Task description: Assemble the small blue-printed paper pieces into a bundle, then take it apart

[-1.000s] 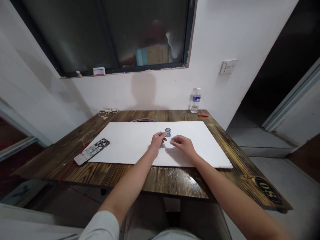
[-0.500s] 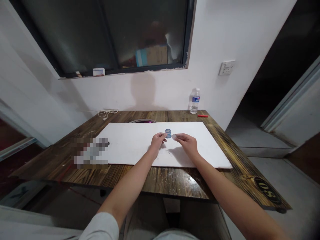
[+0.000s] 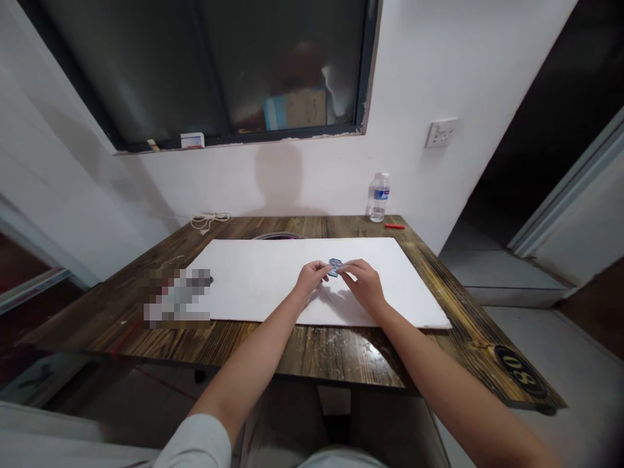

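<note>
A small flat card, blue with pale stripes, is held a little above a white board. My left hand pinches its left side between thumb and fingers. From the right, my right hand is closed, its fingertips pressed together at the card's right edge. The small pale flat piece seen in that hand earlier can no longer be told apart from the card. Fingertips hide parts of the card, and its print is too small to read. Shadows of both hands fall on the board.
The board lies on a dark wooden table. A water bottle and a red pen-like stick are at the back right. A white cord lies back left, and a blurred-out patch covers something on the left.
My right hand has brought its small pale piece left to the card. The card has shifted slightly right and down and turned in my left hand.
</note>
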`<state>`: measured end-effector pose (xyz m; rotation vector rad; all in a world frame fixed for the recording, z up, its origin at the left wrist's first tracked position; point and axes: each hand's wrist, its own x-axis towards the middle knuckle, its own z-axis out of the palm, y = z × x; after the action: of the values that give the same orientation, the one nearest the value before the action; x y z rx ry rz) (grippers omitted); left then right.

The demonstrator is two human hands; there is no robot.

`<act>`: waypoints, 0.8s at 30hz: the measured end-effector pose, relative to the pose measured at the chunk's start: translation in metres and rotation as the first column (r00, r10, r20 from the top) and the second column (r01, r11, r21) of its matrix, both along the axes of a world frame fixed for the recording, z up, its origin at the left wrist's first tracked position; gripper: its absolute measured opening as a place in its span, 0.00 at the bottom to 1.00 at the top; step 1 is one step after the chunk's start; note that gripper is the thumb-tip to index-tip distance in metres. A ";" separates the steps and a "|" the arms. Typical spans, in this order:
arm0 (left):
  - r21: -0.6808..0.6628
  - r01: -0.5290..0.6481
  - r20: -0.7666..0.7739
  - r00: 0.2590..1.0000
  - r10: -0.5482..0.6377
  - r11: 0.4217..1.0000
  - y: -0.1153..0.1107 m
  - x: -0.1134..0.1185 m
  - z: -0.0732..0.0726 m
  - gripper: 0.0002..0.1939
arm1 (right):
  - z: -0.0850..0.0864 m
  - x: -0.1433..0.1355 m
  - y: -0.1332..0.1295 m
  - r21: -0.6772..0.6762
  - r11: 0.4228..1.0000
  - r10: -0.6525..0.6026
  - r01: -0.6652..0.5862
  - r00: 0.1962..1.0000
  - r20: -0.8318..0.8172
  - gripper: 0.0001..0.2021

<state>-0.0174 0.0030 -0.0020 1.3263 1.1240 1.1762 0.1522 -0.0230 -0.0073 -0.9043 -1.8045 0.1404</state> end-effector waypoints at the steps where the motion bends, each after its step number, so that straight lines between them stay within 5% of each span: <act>1: -0.002 0.005 0.005 1.000 -0.005 1.000 0.000 0.000 0.000 0.15 | -0.001 0.000 0.001 0.000 1.000 -0.011 0.011 1.000 0.029 0.10; 19: -0.001 0.055 0.046 0.997 -0.054 0.999 0.003 -0.004 -0.002 0.19 | -0.015 0.000 0.014 0.147 0.985 0.072 -0.087 0.992 0.107 0.21; 24: 0.027 -0.003 0.059 0.998 0.002 1.000 0.002 -0.003 -0.001 0.17 | -0.011 -0.001 0.014 0.045 0.992 0.120 -0.122 0.992 0.031 0.15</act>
<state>-0.0204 0.0050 -0.0030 1.3027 1.0716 1.2280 0.1517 -0.0094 -0.0179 -0.7671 -1.8816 0.1618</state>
